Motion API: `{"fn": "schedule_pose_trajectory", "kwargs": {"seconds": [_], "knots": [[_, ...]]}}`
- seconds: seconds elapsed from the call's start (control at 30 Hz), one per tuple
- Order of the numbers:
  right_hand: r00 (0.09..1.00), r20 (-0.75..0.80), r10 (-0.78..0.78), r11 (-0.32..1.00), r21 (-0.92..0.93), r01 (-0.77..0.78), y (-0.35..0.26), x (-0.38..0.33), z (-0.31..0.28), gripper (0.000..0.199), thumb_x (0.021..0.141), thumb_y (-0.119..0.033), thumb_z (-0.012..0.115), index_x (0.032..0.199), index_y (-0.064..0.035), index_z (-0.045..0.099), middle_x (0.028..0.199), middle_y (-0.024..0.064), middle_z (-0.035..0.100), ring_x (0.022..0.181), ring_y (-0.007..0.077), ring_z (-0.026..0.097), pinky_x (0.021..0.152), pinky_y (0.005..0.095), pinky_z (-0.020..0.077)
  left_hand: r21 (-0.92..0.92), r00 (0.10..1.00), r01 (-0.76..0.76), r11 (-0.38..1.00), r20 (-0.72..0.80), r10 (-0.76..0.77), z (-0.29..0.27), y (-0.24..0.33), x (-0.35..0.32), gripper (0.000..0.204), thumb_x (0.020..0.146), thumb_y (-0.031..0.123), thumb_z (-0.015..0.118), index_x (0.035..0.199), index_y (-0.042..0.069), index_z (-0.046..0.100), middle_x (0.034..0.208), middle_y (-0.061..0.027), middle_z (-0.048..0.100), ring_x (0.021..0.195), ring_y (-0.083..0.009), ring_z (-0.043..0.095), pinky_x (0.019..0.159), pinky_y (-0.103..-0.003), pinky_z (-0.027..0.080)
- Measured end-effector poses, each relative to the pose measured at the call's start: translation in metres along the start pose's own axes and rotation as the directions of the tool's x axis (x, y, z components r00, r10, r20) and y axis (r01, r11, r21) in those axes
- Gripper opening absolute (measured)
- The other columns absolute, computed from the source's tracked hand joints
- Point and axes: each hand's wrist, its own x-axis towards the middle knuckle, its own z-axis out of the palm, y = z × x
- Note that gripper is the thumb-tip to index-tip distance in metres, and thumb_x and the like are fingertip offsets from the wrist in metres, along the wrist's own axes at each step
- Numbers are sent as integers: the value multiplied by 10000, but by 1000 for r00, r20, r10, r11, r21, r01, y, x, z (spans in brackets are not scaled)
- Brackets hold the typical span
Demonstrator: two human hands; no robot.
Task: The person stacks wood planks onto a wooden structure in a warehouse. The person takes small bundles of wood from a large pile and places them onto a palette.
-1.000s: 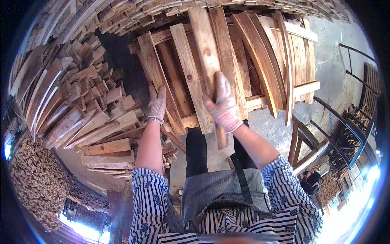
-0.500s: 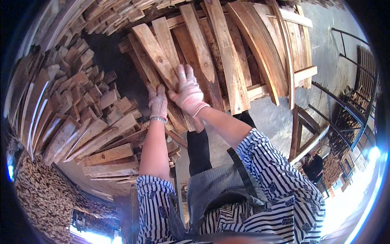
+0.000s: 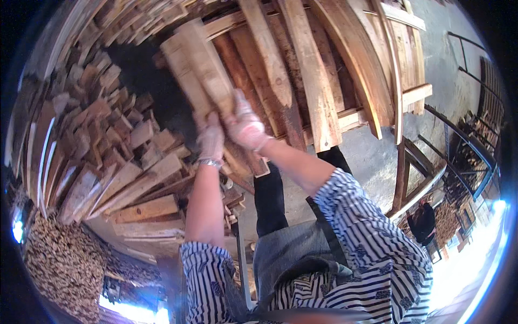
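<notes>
Two pale wooden planks [image 3: 204, 56] stand side by side between my hands at the left end of the plank pile, blurred by motion. My left hand [image 3: 210, 139], in a whitish glove, grips the near end of the pair from the left. From the right, my right hand [image 3: 245, 127], gloved too, is closed round their edge; its thumb side is partly hidden. Right of my hands, a long tapered plank [image 3: 272, 70] and a wider plank [image 3: 308, 81] lie across the pile. Other boards run beneath my wrists.
A big heap of short offcuts [image 3: 116, 129] rises at the left. A cross beam [image 3: 415, 94] supports the planks at the right. Dark metal frames [image 3: 458, 140] stand on the right, with a person [image 3: 422, 222] in dark clothes beyond. Wood chips [image 3: 59, 264] pile up at lower left.
Two planks that lay splayed on the pile are now side by side and shifted left, held between my hands. My fingers have closed round them. The view has shifted a little.
</notes>
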Motion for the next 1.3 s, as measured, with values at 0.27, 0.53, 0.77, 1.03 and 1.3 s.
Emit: {"fn": "schedule_pose_trajectory", "kwargs": {"seconds": [0.27,0.53,0.77,1.03,1.3], "knots": [[912,-178,-371,842,-479,249,-43,3,-126,890,850,-365,765,1520,6,310,1511,294,399,1398,462,394,1161,516,335,-180,987,-103,978,-140,78,-5,-65,29,776,1030,392,586,1591,-2,223,1576,-182,401,1397,-287,436,1161,-364,339],[955,-249,160,889,-385,-249,48,46,-207,1018,777,-340,805,1550,-70,200,1289,272,626,1161,397,648,997,460,526,-168,987,-102,981,-141,78,10,-43,23,759,1010,311,642,1598,45,243,1504,-172,503,1341,-272,506,1134,-351,368],[966,-206,154,927,-308,-213,-1,14,-132,1012,802,-407,800,1539,17,251,1409,275,526,1268,410,565,1064,435,473,-259,986,-149,954,-108,125,1,-23,4,735,1006,359,615,1576,29,289,1504,-210,496,1358,-336,494,1155,-367,350],[998,38,-49,932,-359,59,-27,17,-23,1159,764,-372,832,1549,102,123,1536,341,325,1427,446,366,1187,424,336,-107,994,22,994,-102,-33,-10,-52,40,758,987,376,640,1533,-52,333,1482,-199,517,1324,-311,517,1105,-338,399],[998,56,-43,968,-245,56,-21,21,-10,1177,749,-340,838,1553,102,101,1519,339,343,1428,450,363,1205,419,321,-54,985,-4,999,-172,-5,-26,-17,27,728,981,468,603,1481,-31,424,1396,-228,588,1258,-334,570,1088,-367,412]]}}
